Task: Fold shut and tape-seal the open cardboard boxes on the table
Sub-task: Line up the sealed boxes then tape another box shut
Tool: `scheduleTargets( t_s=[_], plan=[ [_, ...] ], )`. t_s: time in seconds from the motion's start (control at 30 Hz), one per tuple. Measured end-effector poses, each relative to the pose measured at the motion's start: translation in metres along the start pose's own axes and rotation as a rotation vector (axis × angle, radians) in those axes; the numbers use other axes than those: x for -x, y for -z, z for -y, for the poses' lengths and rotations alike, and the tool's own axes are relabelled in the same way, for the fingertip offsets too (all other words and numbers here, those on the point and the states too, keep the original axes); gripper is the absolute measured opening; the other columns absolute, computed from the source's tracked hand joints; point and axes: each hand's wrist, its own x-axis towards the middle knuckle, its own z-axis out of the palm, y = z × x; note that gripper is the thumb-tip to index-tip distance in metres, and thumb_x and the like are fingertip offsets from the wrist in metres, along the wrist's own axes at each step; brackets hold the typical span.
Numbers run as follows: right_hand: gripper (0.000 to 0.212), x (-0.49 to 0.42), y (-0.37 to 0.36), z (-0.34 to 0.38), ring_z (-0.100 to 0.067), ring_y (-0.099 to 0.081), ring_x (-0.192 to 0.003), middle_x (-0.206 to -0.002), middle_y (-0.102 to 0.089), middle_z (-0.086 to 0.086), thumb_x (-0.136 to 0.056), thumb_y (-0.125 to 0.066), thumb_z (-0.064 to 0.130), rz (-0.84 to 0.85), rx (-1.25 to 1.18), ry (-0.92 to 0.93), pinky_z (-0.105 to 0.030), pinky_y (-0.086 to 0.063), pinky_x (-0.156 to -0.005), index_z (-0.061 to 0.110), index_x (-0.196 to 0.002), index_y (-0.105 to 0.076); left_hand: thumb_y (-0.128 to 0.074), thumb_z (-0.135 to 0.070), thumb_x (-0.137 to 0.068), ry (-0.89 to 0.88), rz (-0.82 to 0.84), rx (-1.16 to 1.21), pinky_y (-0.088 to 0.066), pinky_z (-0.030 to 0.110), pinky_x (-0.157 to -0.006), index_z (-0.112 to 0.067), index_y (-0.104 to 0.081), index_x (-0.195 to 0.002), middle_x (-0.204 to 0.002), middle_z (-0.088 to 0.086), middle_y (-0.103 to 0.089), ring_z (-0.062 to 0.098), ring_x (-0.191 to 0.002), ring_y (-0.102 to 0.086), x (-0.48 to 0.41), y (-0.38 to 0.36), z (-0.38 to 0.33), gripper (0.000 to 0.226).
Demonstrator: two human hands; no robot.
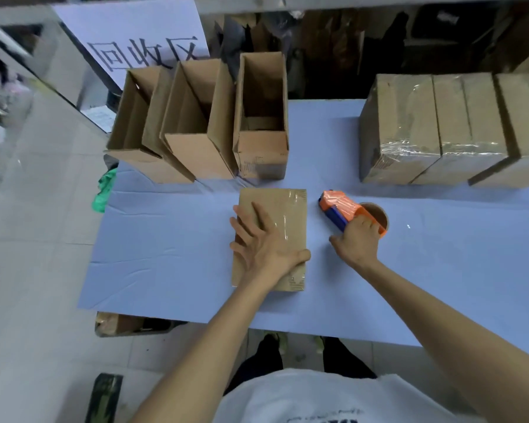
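Note:
A closed cardboard box (287, 209) with clear tape along its top lies in the middle of the blue table (171, 239). My left hand (263, 242) lies flat on its lid, fingers spread, thumb hooked over the right edge. To the right, my right hand (356, 239) grips the handle of the orange and blue tape dispenser (338, 204), which rests on the table beside the box. Three open boxes stand at the back left: the left open box (135, 123), the middle open box (193, 126), the right open box (261, 117).
Three taped boxes (440, 126) stand in a row at the back right. A white sign (141, 35) with large characters leans behind the open boxes. Something green (104, 190) hangs off the table's left edge. Shelving and dark clutter fill the background.

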Motion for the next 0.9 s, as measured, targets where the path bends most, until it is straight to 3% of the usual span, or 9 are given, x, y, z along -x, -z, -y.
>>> scheduleTargets(
  t_s=[0.1, 0.2, 0.4, 0.47, 0.53, 0.57, 0.63, 0.73, 0.9],
  plan=[
    [0.077, -0.01, -0.008, 0.007, -0.041, -0.043, -0.124, -0.133, -0.048, -0.027, -0.085, -0.069, 0.042, -0.033, 0.017, -0.132, -0.041, -0.033, -0.102, -0.009, -0.132, -0.035, -0.076, -0.063, -0.061, 0.02, -0.015, -0.01, -0.008, 0.062, -0.112, -0.014, 0.022, -0.15, -0.15, 0.023, 0.037, 0.044, -0.143, 0.023, 0.007, 0.0, 0.011, 0.141],
    [0.057, -0.016, -0.014, 0.007, -0.041, -0.047, -0.119, -0.127, -0.054, -0.025, -0.09, -0.063, 0.033, -0.118, 0.03, -0.18, -0.043, -0.034, -0.1, -0.005, -0.127, -0.042, -0.075, -0.063, -0.061, 0.02, -0.009, -0.035, -0.007, 0.062, -0.112, -0.014, 0.023, -0.149, -0.15, 0.023, 0.037, 0.044, -0.142, 0.024, 0.01, 0.002, 0.022, 0.141],
    [0.034, -0.009, -0.009, -0.015, -0.037, -0.056, -0.103, -0.112, -0.063, -0.015, -0.084, -0.067, 0.021, -0.234, -0.061, 0.186, -0.04, -0.039, -0.085, 0.005, -0.111, -0.055, -0.076, -0.062, -0.065, -0.018, -0.001, -0.051, 0.007, 0.059, -0.114, -0.01, 0.024, -0.149, -0.15, 0.027, 0.034, 0.043, -0.142, 0.028, 0.009, 0.011, 0.025, 0.141],
    [0.024, -0.003, 0.0, -0.019, -0.038, -0.057, -0.085, -0.093, -0.063, -0.015, -0.08, -0.071, 0.014, -0.312, -0.104, 0.364, -0.036, -0.034, -0.072, 0.005, -0.094, -0.054, -0.077, -0.056, -0.07, -0.147, -0.062, 0.041, 0.01, 0.045, -0.119, -0.009, 0.016, -0.152, -0.155, 0.024, 0.025, 0.036, -0.145, 0.024, 0.01, 0.019, 0.022, 0.132],
    [0.028, 0.005, 0.016, -0.018, -0.036, -0.053, -0.07, -0.077, -0.059, -0.014, -0.077, -0.075, 0.009, -0.374, -0.066, 0.497, -0.034, -0.029, -0.069, 0.006, -0.087, -0.049, -0.079, -0.04, -0.076, -0.352, -0.163, 0.199, 0.008, 0.015, -0.115, -0.009, 0.0, -0.154, -0.16, 0.016, 0.008, 0.026, -0.149, 0.01, 0.01, 0.03, 0.018, 0.116],
    [0.03, 0.008, 0.025, -0.016, -0.034, -0.052, -0.068, -0.076, -0.058, -0.013, -0.076, -0.076, 0.009, -0.404, -0.054, 0.537, -0.033, -0.028, -0.07, 0.007, -0.087, -0.049, -0.079, -0.03, -0.078, -0.439, -0.2, 0.262, 0.006, 0.003, -0.108, -0.011, -0.007, -0.154, -0.161, 0.01, 0.001, 0.02, -0.149, 0.001, 0.009, 0.036, 0.015, 0.107],
    [0.03, 0.012, 0.045, -0.013, -0.031, -0.05, -0.07, -0.077, -0.058, -0.011, -0.075, -0.077, 0.008, -0.482, -0.06, 0.604, -0.032, -0.029, -0.071, 0.008, -0.089, -0.05, -0.075, -0.014, -0.081, -0.584, -0.218, 0.345, -0.002, -0.006, -0.101, -0.019, -0.02, -0.153, -0.161, -0.003, -0.011, 0.007, -0.145, -0.013, 0.01, 0.05, 0.006, 0.091],
    [0.04, 0.014, 0.068, -0.012, -0.025, -0.042, -0.077, -0.079, -0.059, -0.012, -0.071, -0.078, 0.004, -0.568, -0.06, 0.692, -0.031, -0.03, -0.073, 0.01, -0.094, -0.046, -0.069, -0.003, -0.082, -0.785, -0.214, 0.348, -0.025, 0.004, -0.105, -0.022, -0.045, -0.142, -0.15, -0.01, -0.038, 0.0, -0.133, -0.035, 0.014, 0.062, -0.009, 0.068],
    [0.029, 0.015, 0.087, -0.016, -0.025, -0.046, -0.077, -0.081, -0.061, -0.01, -0.083, -0.067, 0.021, -0.581, -0.04, 0.753, -0.031, -0.037, -0.075, 0.003, -0.1, -0.053, -0.063, -0.004, -0.085, -0.904, -0.36, 0.33, -0.043, 0.011, -0.083, -0.018, -0.064, -0.116, -0.112, -0.007, -0.064, 0.007, -0.1, -0.058, 0.018, 0.07, -0.02, 0.035]
  ],
)
